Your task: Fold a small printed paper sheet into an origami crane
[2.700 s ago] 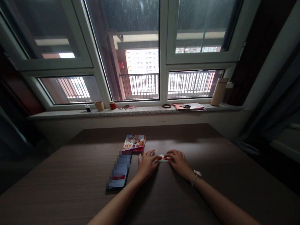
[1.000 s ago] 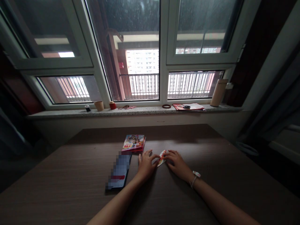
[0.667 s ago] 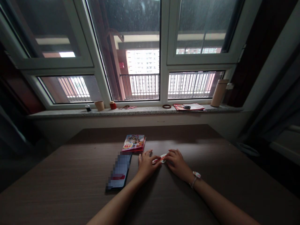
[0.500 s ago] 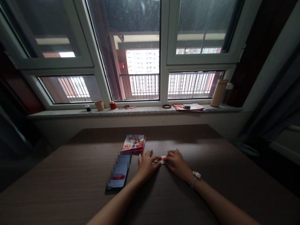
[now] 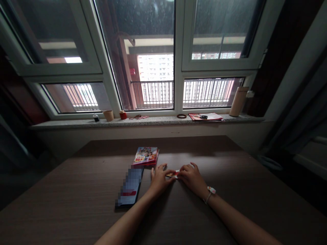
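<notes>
The flap that stood raised a second ago now lies flat. The small folded paper (image 5: 174,174) rests on the tabletop (image 5: 76,204) between the hands. The left hand (image 5: 158,179) has its fingers spread, thumb pinning one edge. The right hand (image 5: 192,177) has its fingers bunched, pinching the other end. This looks like a crease being pressed; any further fold calls for steady pinning.
</notes>
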`<state>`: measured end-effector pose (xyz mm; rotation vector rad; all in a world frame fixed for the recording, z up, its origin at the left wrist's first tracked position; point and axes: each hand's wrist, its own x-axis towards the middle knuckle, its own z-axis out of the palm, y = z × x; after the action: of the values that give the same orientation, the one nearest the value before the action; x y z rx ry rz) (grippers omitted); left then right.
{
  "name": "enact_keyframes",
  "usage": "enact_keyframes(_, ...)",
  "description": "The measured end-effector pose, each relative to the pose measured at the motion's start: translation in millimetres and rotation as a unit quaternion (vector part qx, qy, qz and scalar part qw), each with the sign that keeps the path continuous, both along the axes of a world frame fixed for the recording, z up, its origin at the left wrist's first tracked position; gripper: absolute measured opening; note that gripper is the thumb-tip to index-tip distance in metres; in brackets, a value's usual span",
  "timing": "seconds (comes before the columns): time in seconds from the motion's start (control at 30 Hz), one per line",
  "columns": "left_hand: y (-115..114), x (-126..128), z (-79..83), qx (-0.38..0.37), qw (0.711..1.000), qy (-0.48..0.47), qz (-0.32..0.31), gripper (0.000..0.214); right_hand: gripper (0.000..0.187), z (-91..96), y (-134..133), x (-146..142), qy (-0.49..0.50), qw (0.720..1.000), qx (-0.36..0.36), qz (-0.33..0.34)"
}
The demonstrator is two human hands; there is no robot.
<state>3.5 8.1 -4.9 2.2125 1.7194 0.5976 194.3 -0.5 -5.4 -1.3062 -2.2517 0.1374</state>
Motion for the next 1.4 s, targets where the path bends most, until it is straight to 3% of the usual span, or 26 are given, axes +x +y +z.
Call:
enact_keyframes(0.33,2.1,-1.2,-4.6,0.024,0.999,-0.043,0.017,0.009,0.019,-1.0,-1.3,-4.2,0.002,1.0,0.015,-0.022)
enact_keyframes(0.6,4.0,-0.7,-6.0,0.035,0.998,-0.043,0.028,0.014,0.015,-0.1,-2.0,-2.0,0.054,0.998,-0.024,-0.022)
enact_keyframes(0.9,3.2,2.3,-3.4,0.035,0.996,-0.047,0.062,0.011,0.019,-11.4,12.7,4.5,0.113,0.988,-0.072,-0.072)
enact_keyframes(1.4,3.7,11.8,0.8,0.048,0.995,-0.032,0.081,0.01,0.02,-17.2,17.1,1.7,0.09,0.987,-0.075,-0.108)
